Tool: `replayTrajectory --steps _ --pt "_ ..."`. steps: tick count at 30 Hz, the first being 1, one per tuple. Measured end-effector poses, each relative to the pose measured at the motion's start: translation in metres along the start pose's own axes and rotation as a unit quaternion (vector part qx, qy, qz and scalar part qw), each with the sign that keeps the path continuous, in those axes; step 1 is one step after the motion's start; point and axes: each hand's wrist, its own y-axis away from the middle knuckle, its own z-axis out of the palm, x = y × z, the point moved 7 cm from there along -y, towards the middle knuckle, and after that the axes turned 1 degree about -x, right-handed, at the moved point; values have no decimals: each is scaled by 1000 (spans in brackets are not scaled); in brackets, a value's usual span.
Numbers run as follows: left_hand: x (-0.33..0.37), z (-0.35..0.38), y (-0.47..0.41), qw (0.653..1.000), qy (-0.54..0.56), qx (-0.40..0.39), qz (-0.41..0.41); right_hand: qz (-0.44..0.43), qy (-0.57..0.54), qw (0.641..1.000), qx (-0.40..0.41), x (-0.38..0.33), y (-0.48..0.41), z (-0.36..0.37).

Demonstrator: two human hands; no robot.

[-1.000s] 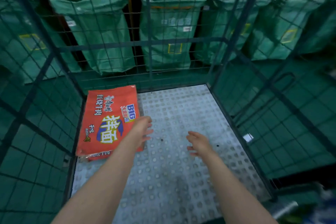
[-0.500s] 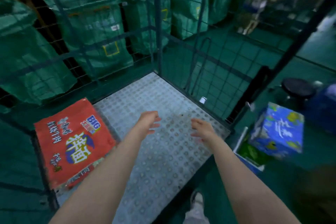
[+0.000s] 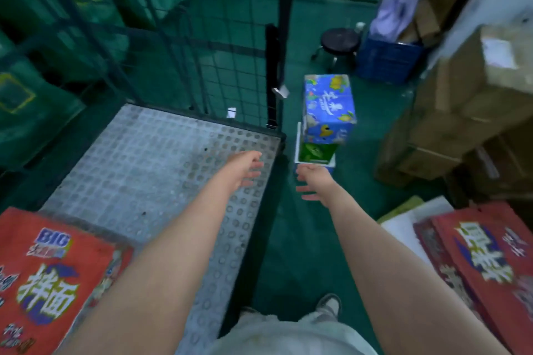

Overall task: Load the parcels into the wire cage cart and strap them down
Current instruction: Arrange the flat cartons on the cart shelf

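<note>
Left hand (image 3: 243,168), right hand (image 3: 313,183) outstretched, empty

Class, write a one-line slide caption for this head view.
Empty left hand and right hand reach toward the blue box beside the cart.

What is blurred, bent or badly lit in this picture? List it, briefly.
Head view: dim, flat light with a green cast, no glare; brown boxes and green bags at the edges are smeared; the blue box is softly blurred; the cart bars lean and bow from the wide lens; print on the orange packet is legible.
</note>
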Motion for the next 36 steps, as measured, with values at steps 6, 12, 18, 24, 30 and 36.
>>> replayTrajectory --steps 6,12,18,24,30,36 --pt "16 131 3 994 -65 -88 1 46 -78 993 79 60 22 -122" --pt "21 254 21 975 -149 -165 14 97 -146 976 127 116 40 -208" --pt "8 348 23 953 -227 -200 5 105 -175 965 163 166 53 -276" --pt "-15 430 21 915 -316 -250 -24 145 -255 928 232 231 66 -335" --pt "-11 507 2 875 -390 -286 -30 186 -326 891 255 268 62 -377" --pt "24 599 -31 848 -432 -307 -19 190 -365 860 303 284 33 -450"
